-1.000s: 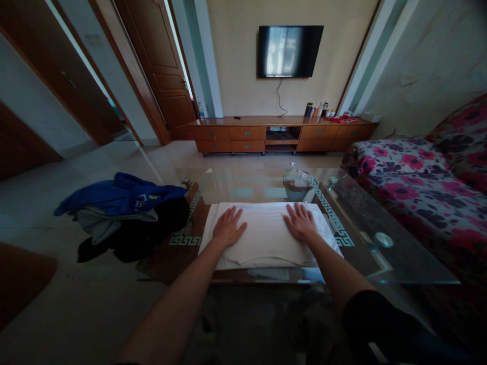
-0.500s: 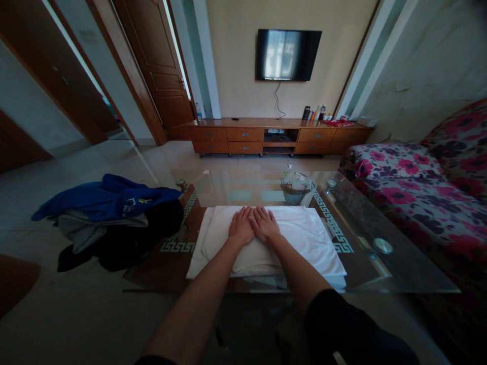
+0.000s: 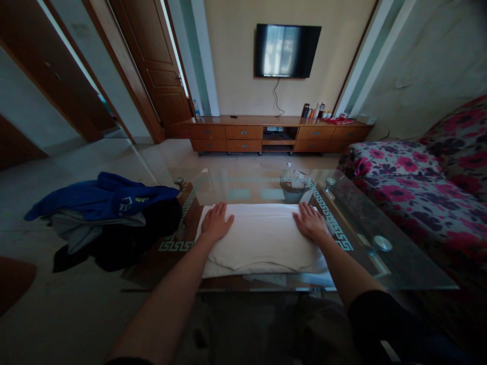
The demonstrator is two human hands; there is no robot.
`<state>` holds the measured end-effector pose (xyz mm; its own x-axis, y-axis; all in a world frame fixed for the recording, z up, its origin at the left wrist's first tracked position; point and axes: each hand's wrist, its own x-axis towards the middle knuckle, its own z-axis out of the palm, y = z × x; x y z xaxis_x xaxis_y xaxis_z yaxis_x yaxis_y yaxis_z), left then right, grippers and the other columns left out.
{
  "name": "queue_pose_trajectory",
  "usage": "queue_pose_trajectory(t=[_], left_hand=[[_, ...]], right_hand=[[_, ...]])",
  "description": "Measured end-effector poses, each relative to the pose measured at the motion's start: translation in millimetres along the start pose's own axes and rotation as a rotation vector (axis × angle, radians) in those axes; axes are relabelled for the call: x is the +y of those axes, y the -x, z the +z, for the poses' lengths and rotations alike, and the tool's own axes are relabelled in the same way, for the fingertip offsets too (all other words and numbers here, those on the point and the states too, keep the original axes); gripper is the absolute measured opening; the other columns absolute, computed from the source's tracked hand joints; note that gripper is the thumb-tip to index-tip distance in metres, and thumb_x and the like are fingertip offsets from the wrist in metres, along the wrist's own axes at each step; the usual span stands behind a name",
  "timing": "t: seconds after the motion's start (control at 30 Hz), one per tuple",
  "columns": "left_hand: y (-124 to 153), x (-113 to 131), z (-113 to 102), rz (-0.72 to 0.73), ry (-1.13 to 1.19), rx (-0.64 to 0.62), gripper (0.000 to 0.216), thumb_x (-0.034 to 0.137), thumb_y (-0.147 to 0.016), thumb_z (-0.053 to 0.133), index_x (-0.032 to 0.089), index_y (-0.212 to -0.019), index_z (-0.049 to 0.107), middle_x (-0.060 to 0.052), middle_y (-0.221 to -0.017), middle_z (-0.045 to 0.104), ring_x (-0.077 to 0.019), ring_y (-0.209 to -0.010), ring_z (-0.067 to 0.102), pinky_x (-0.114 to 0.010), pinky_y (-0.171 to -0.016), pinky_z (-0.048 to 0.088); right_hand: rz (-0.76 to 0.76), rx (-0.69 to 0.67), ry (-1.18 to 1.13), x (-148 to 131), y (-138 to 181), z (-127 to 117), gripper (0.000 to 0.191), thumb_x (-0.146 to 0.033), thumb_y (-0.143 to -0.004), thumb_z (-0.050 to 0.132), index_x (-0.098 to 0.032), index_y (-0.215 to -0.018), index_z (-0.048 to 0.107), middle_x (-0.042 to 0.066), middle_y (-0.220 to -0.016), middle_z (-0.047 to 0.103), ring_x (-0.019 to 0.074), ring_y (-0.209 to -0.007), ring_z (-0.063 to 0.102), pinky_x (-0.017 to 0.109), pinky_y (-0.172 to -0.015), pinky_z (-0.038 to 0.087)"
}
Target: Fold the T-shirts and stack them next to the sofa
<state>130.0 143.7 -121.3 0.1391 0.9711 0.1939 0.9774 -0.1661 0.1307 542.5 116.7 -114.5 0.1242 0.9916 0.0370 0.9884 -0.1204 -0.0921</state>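
Note:
A folded white garment (image 3: 262,238) lies flat on the glass coffee table (image 3: 380,263) in front of me. My left hand (image 3: 216,222) rests palm down on its left end, fingers stretched out. My right hand (image 3: 310,221) lies flat on its right end, fingers spread the same way. Neither hand grips anything.
A heap of clothes, blue on top (image 3: 102,195) over grey and black, sits on the table's left side. A small basket (image 3: 293,185) shows at the far edge. A floral sofa (image 3: 418,187) stands to the right; a wooden TV cabinet (image 3: 274,134) is against the far wall.
Half a second ago both hands lay together at the garment's middle. They have slid apart, the left to the left end and the right to the right end.

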Motion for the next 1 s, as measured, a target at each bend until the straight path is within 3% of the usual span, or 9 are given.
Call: queue_pose_trajectory(t=[0.1,0.23,0.33,0.4,0.53,0.63,0.73,1.0], left_hand=[[1,-13,-1,-0.075,-0.024,0.007,0.071,0.056,-0.099,0.032,0.013,-0.155,0.036,-0.013,-0.165,0.031,-0.028,-0.152,0.027,-0.045,-0.124,0.02],[6,-8,-13,-0.108,-0.034,0.073,0.067,0.048,-0.099,0.032,0.01,-0.154,0.037,-0.016,-0.163,0.034,-0.0299,-0.152,0.026,-0.047,-0.125,0.015],[14,18,-28,0.021,-0.004,0.138,0.061,0.041,-0.101,0.029,0.014,-0.155,0.036,-0.012,-0.163,0.035,-0.0281,-0.155,0.02,-0.048,-0.127,0.009],[22,42,-33,0.169,0.034,0.107,0.059,0.041,-0.102,0.029,0.017,-0.155,0.038,-0.01,-0.163,0.036,-0.0264,-0.154,0.021,-0.046,-0.128,0.008],[47,85,-28,0.339,0.086,-0.031,0.058,0.049,-0.103,0.03,0.022,-0.152,0.043,-0.007,-0.163,0.036,-0.0266,-0.153,0.024,-0.046,-0.127,0.012],[66,95,-21,0.361,0.108,-0.101,0.067,0.058,-0.1,0.035,0.024,-0.157,0.034,-0.008,-0.167,0.027,-0.0282,-0.155,0.02,-0.048,-0.125,0.017],[76,82,-24,0.376,0.111,-0.122,0.067,0.057,-0.1,0.037,0.028,-0.159,0.029,-0.005,-0.169,0.021,-0.025,-0.156,0.016,-0.046,-0.125,0.017],[84,15,-40,0.243,0.022,-0.11,0.066,0.055,-0.1,0.035,0.025,-0.159,0.031,-0.008,-0.169,0.021,-0.0252,-0.156,0.017,-0.045,-0.125,0.017]], right_hand=[[0.024,-0.003,-0.006,16,0,1,0.075,-0.062,-0.1,0.009,-0.023,-0.164,0.022,0.006,-0.169,0.019,0.0266,-0.154,0.019,0.047,-0.122,0.017],[0.04,0.038,0.017,8,1,-5,0.076,-0.059,-0.101,0.011,-0.017,-0.163,0.026,0.01,-0.169,0.019,0.0284,-0.154,0.018,0.049,-0.123,0.013],[0.017,0.155,0.058,-21,11,-16,0.075,-0.054,-0.102,0.013,-0.009,-0.16,0.031,0.012,-0.17,0.013,0.0303,-0.156,0.009,0.05,-0.124,0.003],[-0.083,0.185,0.042,-51,26,-23,0.073,-0.053,-0.103,0.014,-0.012,-0.16,0.031,0.01,-0.17,0.01,0.0292,-0.156,0.007,0.049,-0.124,0.002],[-0.325,0.077,-0.062,-110,72,-22,0.071,-0.064,-0.101,0.017,-0.028,-0.162,0.027,0.003,-0.171,0.007,0.0307,-0.156,0.01,0.054,-0.123,0.005],[-0.408,-0.032,-0.102,-123,100,-17,0.071,-0.066,-0.101,0.019,-0.032,-0.163,0.023,0.004,-0.171,0.008,0.0314,-0.156,0.01,0.056,-0.123,0.007],[-0.405,-0.068,-0.077,-100,107,-17,0.068,-0.065,-0.101,0.021,-0.035,-0.162,0.023,0.002,-0.171,0.007,0.0295,-0.157,0.007,0.054,-0.124,0.007],[-0.125,-0.008,0.002,19,96,-18,0.072,-0.068,-0.099,0.018,-0.036,-0.163,0.019,0.0,-0.171,0.006,0.0285,-0.157,0.008,0.052,-0.123,0.016]])
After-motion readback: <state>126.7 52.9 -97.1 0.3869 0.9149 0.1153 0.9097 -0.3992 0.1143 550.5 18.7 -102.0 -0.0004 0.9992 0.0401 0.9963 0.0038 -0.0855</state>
